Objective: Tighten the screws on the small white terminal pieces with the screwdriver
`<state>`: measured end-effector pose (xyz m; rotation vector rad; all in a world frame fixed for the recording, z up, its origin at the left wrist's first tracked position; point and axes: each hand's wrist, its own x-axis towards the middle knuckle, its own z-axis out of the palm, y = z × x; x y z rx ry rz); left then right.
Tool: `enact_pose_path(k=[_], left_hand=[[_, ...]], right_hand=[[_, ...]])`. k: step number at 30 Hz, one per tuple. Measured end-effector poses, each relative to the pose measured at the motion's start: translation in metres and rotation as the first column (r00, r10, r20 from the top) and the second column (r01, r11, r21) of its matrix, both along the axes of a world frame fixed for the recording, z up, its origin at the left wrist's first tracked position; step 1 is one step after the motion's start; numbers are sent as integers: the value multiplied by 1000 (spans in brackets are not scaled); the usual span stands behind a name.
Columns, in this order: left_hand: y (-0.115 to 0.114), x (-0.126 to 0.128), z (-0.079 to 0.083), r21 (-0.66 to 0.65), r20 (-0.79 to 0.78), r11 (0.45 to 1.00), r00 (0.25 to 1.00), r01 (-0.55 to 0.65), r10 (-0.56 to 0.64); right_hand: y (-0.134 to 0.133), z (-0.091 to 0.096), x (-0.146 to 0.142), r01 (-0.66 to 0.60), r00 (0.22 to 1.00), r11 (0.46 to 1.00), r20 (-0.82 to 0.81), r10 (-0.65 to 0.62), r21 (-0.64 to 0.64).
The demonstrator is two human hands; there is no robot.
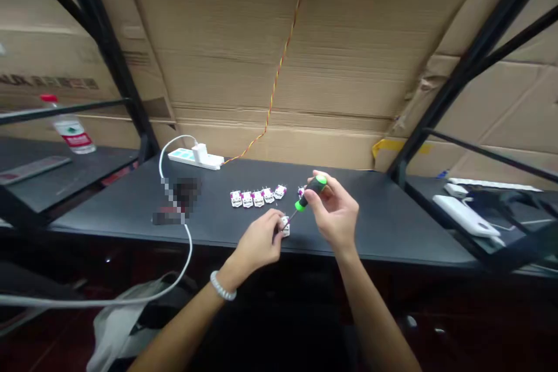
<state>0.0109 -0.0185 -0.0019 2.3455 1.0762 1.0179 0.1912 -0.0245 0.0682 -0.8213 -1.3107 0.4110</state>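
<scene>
My right hand (337, 212) is closed round the handle of a green and black screwdriver (310, 192), which slants down to the left. Its tip meets a small white part (286, 226) near the front edge of the black table. The fingers of my left hand (264, 237) pinch that white part from the left and hide some of it. Behind my hands stands a row of several similar small white and purple parts (247, 199). Another such part (300, 191) shows partly behind the screwdriver and my right hand.
A white power strip (187, 156) with a plugged-in adapter lies at the back left. From it a white cable (190, 244) hangs over the table edge. Black metal shelf posts (453, 81) flank the table (392, 221), and cardboard closes off the back. A water bottle (73, 131) stands far left.
</scene>
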Motion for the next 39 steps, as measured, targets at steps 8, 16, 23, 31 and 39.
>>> enact_pose_path(k=[8, 16, 23, 31, 39], left_hand=[[1, 0, -1, -1, 14, 1000, 1000, 6, -6], [3, -2, 2, -39, 50, 999, 999, 5, -3], [5, -3, 5, -90, 107, 996, 994, 3, 7], [5, -3, 9, -102, 105, 995, 994, 11, 0], [4, -3, 6, -71, 115, 997, 993, 3, 5]], right_hand=[[0, 0, -2, -10, 1000, 1000, 6, 10, -16], [4, 10, -9, 19, 979, 999, 203, -29, 49], [5, 12, -9, 45, 969, 997, 238, -60, 67], [4, 8, 2, -93, 971, 995, 221, 96, -23], [2, 9, 2, -114, 958, 993, 265, 111, -6]])
